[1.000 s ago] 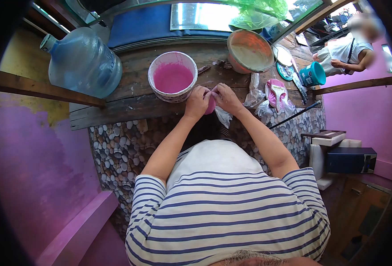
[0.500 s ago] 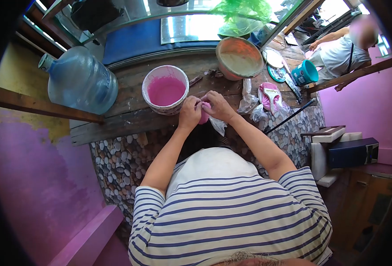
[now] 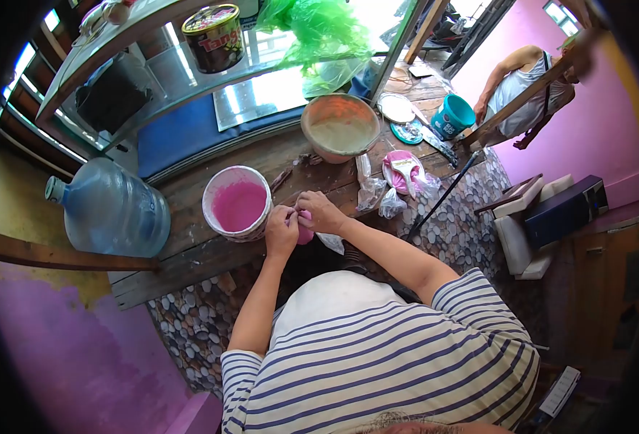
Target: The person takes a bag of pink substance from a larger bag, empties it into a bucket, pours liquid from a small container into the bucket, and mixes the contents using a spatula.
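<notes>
plainly, fingers (image 3: 305,203) pinch the pink packet (image 3: 305,233); it hangs beneath.

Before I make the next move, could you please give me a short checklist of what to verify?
1. Pink packet held: ok, left hand and right hand are both at its top.
2. Packet's top closed: cannot tell, the hands hide it.
3. White bucket upright: ok, standing on the wooden table near the left hand.
4. Paintbrush set down: ok, right of the hands.
5. Other person clear of the hands: ok, beyond the teal bucket.
</notes>
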The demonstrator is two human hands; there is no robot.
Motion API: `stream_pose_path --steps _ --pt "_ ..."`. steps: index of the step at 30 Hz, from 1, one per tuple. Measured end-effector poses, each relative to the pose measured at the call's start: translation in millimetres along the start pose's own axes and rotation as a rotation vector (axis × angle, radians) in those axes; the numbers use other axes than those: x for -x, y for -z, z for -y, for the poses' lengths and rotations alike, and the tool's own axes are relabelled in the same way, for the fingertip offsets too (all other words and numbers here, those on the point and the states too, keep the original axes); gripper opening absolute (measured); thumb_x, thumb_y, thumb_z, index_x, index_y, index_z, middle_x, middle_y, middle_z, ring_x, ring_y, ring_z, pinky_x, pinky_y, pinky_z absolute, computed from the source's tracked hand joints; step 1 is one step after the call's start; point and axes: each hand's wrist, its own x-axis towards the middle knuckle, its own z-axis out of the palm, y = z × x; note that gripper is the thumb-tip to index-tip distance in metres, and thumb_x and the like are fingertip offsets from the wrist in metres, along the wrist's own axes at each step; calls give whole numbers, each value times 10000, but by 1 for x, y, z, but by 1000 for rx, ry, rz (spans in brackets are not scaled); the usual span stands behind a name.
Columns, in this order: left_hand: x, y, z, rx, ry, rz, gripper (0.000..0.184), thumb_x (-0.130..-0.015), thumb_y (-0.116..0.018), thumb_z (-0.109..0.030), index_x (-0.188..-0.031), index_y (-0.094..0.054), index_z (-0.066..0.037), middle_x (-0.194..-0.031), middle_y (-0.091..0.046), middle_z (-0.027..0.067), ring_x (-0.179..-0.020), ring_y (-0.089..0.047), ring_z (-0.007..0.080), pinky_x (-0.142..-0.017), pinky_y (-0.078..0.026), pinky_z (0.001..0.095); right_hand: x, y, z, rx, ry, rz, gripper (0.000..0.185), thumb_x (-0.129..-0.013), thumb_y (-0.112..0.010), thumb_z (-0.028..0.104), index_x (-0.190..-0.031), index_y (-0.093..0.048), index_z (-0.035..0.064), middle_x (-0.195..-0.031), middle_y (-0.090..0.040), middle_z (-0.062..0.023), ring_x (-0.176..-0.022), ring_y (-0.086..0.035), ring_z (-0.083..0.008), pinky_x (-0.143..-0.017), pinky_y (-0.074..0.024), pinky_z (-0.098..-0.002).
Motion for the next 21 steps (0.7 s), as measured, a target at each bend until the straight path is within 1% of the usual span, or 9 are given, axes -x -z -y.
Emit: stream_pose_path --steps 3,7,10,11,12,13,14,17,21 --pt "-3 0 2 -33 -2 12 64 -874 -676 -66 -911 -661 -16 -905 -644 139 -826 -635 315 -749 -511 387 2 -11 -4 55 -43 22 159 -778 -707 169 -905 -664 84 -953 -600 -82 -983 -584 -288 -827 -423 -419" --pt "-1 0 1 -10 -10 33 61 -881 -667 -70 -912 -660 -18 -911 -645 144 -826 -632 324 -752 -509 397 5 -22 -4 55 -71 -27 147 -765 -687 133 -870 -602 74 -920 -571 -95 -930 -565 -312 -792 -421 -430" --pt "-3 -3 1 -5 -7 3 58 -886 -665 -71 -908 -655 -18 -905 -643 144 -823 -629 325 -749 -506 400 0 -18 -11 95 -22 -8 156 -754 -696 134 -863 -595 86 -899 -569 -91 -900 -563 -314 -772 -420 -431" --pt "-4 -2 2 12 85 43 73 -878 -653 -87 -900 -648 -17 -934 -652 147 -919 -629 360 -823 -497 439 -2 -16 -14 30 -28 0 159 -749 -710 137 -865 -610 96 -901 -587 -85 -900 -573 -311 -782 -426 -427" --pt "-6 1 0 3 70 25 75 -885 -653 -90 -903 -650 -17 -934 -654 150 -907 -632 361 -806 -499 438 -4 -12 -14 -63 -19 -19 135 -766 -714 133 -869 -634 98 -909 -607 -80 -915 -586 -306 -793 -433 -422" --pt "-8 1 1 8 73 13 79 -890 -655 -93 -900 -648 -15 -927 -653 152 -892 -633 363 -789 -501 438 -6 -8 -16 -45 29 -41 99 -776 -712 162 -841 -656 112 -910 -617 -57 -912 -598 -277 -772 -436 -414" --pt "-9 1 0 17 67 11 83 -891 -658 -96 -893 -648 -14 -918 -650 152 -881 -632 364 -780 -500 440 -6 -8 -20 -8 30 7 88 -781 -703 148 -839 -653 105 -916 -617 -58 -923 -597 -283 -780 -438 -417" --pt "-8 -5 4 8 78 -51 96 -892 -682 -109 -897 -669 -15 -897 -659 159 -824 -643 355 -741 -508 424 -10 -10 -15 -33 -21 5 92 -789 -692 133 -831 -636 74 -898 -615 -93 -918 -598 -302 -803 -441 -432" --pt "-4 -4 0 25 143 -60 89 -891 -677 -103 -901 -676 -14 -907 -658 156 -834 -648 353 -747 -511 426 -12 -9 -18 -94 -66 45 109 -791 -696 121 -818 -623 45 -879 -620 -118 -893 -606 -322 -795 -458 -440"
